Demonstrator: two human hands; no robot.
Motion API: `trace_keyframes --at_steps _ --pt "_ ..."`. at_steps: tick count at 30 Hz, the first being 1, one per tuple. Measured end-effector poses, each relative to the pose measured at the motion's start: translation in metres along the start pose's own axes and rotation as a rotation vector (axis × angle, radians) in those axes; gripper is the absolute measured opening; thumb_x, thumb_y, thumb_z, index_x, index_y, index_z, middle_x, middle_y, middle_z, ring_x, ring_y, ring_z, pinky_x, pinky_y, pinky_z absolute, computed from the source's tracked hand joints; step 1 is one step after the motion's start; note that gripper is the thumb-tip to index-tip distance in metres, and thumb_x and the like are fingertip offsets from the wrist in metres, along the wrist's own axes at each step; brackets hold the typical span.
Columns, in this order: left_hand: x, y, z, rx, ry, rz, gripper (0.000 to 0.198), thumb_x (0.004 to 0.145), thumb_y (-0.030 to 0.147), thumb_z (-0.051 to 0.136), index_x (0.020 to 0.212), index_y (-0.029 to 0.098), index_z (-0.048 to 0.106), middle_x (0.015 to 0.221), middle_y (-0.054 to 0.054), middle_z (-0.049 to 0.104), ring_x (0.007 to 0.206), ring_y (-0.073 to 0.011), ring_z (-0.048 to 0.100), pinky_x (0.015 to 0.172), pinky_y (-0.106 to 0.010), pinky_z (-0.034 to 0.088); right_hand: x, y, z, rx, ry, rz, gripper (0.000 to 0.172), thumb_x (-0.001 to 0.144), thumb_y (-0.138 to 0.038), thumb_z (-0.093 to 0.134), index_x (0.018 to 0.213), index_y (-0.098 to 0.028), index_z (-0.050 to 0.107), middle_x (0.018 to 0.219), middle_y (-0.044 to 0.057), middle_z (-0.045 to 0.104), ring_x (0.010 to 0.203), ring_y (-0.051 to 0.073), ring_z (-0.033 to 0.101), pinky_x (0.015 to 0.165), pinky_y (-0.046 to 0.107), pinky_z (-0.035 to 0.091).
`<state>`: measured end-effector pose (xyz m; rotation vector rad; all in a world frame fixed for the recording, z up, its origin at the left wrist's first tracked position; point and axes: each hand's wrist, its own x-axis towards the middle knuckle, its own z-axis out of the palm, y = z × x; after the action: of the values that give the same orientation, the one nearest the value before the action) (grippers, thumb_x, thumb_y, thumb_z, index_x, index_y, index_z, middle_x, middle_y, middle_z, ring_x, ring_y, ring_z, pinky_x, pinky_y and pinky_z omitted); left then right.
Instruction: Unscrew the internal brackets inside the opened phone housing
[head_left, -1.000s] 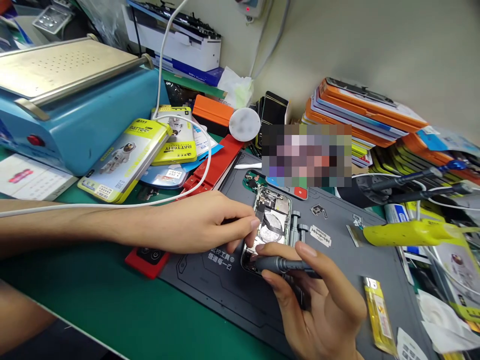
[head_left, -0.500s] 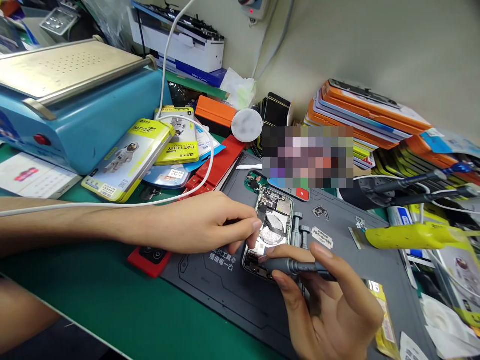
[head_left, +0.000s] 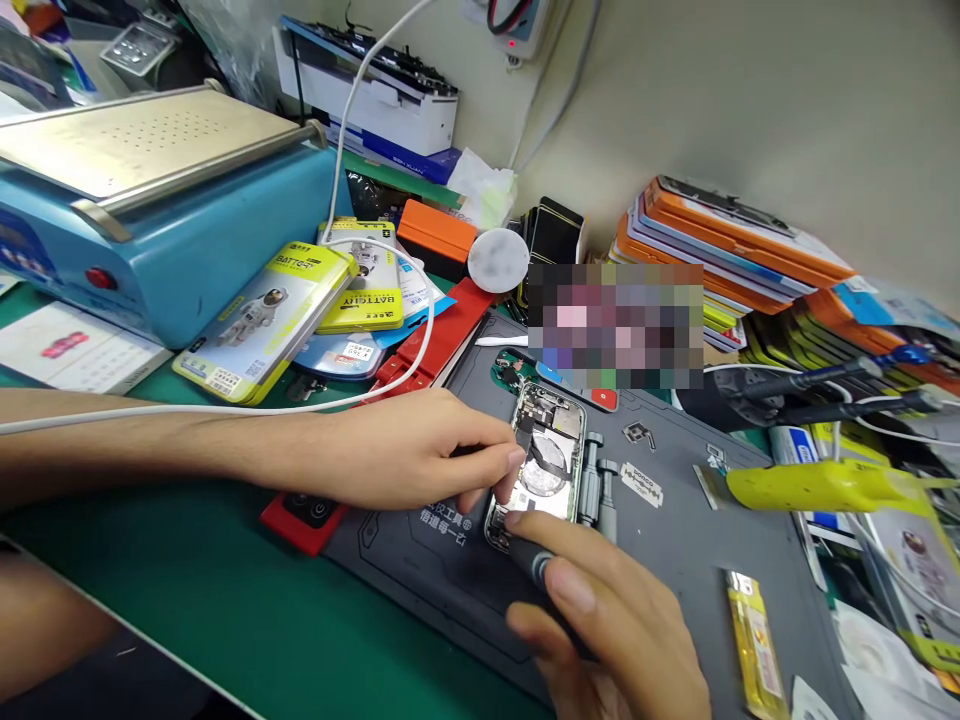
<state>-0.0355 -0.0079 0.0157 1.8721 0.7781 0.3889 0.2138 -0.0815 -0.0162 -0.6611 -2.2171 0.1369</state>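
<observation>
An opened phone (head_left: 546,470) lies on the dark grey work mat (head_left: 420,570), its inner parts showing and a round coil in the middle. My left hand (head_left: 442,455) is closed at the phone's left edge, thumb and forefinger pressed together over the rim. Closed round a dark grey screwdriver (head_left: 534,562), my right hand (head_left: 622,610) is at the phone's lower end. The index fingertip reaches over the phone's bottom corner; fingers and handle hide the screwdriver's tip. Two more grey screwdrivers (head_left: 591,482) lie along the phone's right side.
A razor blade (head_left: 642,484), small metal parts (head_left: 639,434) and a yellow tube (head_left: 817,487) lie to the right. Yellow battery boxes (head_left: 262,320) and a blue heating plate machine (head_left: 225,220) stand left. A white cable (head_left: 225,412) crosses over my left forearm.
My right hand has turned and moved down and slightly left, and the screwdriver handle now slants towards me instead of to the right. My left hand stays at the phone's edge.
</observation>
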Motion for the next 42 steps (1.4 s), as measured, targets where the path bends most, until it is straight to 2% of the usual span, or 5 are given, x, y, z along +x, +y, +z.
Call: trace_keyframes --at_steps 7,16,26,36,42 --pt "-0.001 -0.002 0.001 0.029 0.006 0.027 0.040 0.116 0.032 0.048 0.083 0.018 0.066 0.077 0.002 0.074 0.070 -0.0126 0.068 0.068 -0.022 0.044 -0.011 -0.002 0.001 0.098 0.042 0.103 0.070 0.100 0.000 0.047 0.167 -0.018 0.044 0.154 0.017 0.068 0.134 0.028 0.074 0.093 0.045 0.073" --pt "0.001 -0.004 0.003 0.049 0.024 0.077 0.013 0.107 0.020 0.067 0.102 0.016 0.078 0.082 0.003 0.076 0.071 -0.0101 0.068 0.066 -0.017 0.045 0.010 -0.004 0.011 0.128 0.179 0.308 0.058 0.098 -0.037 0.080 0.147 -0.026 0.052 0.135 0.016 0.077 0.116 0.033 0.082 0.083 0.051 0.074" --pt "0.000 -0.011 0.004 0.124 -0.072 0.210 0.007 0.103 0.015 0.078 0.106 0.020 0.082 0.104 0.000 0.081 0.090 -0.0131 0.075 0.081 -0.018 0.050 -0.003 -0.004 -0.003 0.147 0.207 0.377 0.078 0.095 0.004 0.069 0.163 -0.024 0.044 0.115 0.004 0.080 0.100 0.016 0.083 0.092 0.033 0.071" --pt "-0.002 -0.006 0.006 0.107 -0.012 0.121 0.011 0.103 0.015 0.066 0.103 0.021 0.076 0.095 0.003 0.078 0.085 -0.0126 0.072 0.076 -0.020 0.046 -0.004 -0.003 0.002 0.197 0.199 0.402 0.079 0.095 0.007 0.062 0.164 -0.028 0.045 0.111 0.002 0.074 0.100 0.012 0.078 0.083 0.023 0.066" --pt "-0.003 -0.003 0.005 0.135 0.011 0.024 0.027 0.106 0.024 0.059 0.079 0.022 0.053 0.065 0.007 0.053 0.057 -0.0105 0.047 0.055 -0.023 0.032 -0.008 0.000 0.000 0.086 0.121 0.323 0.081 0.093 0.006 0.066 0.165 -0.023 0.044 0.111 0.004 0.077 0.089 0.013 0.078 0.084 0.029 0.069"
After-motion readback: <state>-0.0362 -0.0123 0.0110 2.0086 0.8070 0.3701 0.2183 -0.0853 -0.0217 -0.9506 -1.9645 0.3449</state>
